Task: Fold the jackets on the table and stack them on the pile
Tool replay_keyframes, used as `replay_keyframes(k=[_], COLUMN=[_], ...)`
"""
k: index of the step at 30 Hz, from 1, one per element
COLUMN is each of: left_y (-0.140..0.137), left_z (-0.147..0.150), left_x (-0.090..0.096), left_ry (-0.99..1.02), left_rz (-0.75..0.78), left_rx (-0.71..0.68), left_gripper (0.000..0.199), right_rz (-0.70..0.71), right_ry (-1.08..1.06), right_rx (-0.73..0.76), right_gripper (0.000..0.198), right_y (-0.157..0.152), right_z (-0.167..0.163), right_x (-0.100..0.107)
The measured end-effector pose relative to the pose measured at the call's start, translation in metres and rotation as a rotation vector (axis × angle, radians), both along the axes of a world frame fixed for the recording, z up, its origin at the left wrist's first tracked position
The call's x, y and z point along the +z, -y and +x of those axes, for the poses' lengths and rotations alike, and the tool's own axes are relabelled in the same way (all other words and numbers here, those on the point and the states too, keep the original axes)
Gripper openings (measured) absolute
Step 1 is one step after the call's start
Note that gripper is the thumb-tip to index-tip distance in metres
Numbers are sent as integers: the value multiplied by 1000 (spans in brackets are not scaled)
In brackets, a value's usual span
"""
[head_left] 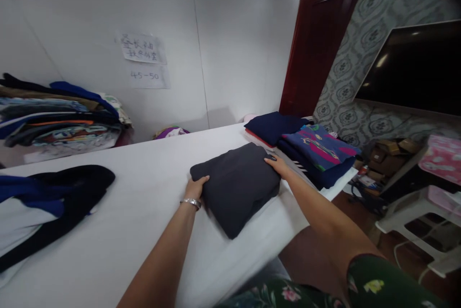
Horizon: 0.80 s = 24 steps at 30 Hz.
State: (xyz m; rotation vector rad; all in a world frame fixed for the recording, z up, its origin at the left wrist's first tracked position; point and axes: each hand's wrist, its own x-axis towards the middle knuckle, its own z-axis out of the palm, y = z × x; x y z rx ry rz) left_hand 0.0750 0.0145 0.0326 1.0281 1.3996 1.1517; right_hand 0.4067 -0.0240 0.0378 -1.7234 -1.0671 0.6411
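Hands first: from my remote seat I have my left hand (pixel 196 188) gripping the left edge of a folded dark grey garment (pixel 239 185), thumb on top and the other fingers hidden by cloth. My right hand (pixel 278 166) grips the opposite edge near its far corner. Holding both sides probably keeps the folds squared and stops the bundle from opening. The garment is in front of me, over the white table (pixel 144 231); I can't tell whether its near corner is lifted or resting.

Just beyond my right hand, a patterned garment (pixel 320 147) and a navy garment (pixel 275 127) lie folded on neighbouring piles, flat, I suppose, so that more can sit on them. Well to my left, black and blue clothes (pixel 72 193) lie loose and rumpled, apart from the folded ones, perhaps to keep the two sorts from mixing. Past the table's far edge rises a tall stack of clothes (pixel 72 116), near paper signs (pixel 144 53) on the wall, which may label it.
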Motion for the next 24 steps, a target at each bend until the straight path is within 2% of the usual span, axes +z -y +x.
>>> replay_keyframes(k=[3, 7, 10, 12, 14, 18, 24], left_y=[-7, -20, -18, -12, -5, 1, 9], left_z=[-18, -78, -127, -148, -155, -151, -145], left_x=[18, 37, 33, 24, 15, 3, 6], left_ry=[66, 67, -155, -323, -401, -476, -598], left_rz=[-4, -37, -96, -116, -116, -93, -21], left_rx=[30, 71, 129, 178, 210, 196, 148], left_gripper=[41, 49, 54, 58, 59, 62, 58], right_rz=[-31, 10, 7, -16, -46, -40, 5], right_ry=[-101, -200, -48, 100, 172, 221, 187], right_rx=[11, 92, 191, 206, 201, 206, 151], right_gripper=[68, 76, 75, 74, 75, 74, 78], right_y=[9, 25, 38, 44, 47, 47, 52], right_z=[-22, -65, -95, -107, -111, -110, -108], right_x=[5, -3, -21, -31, -35, -34, -37])
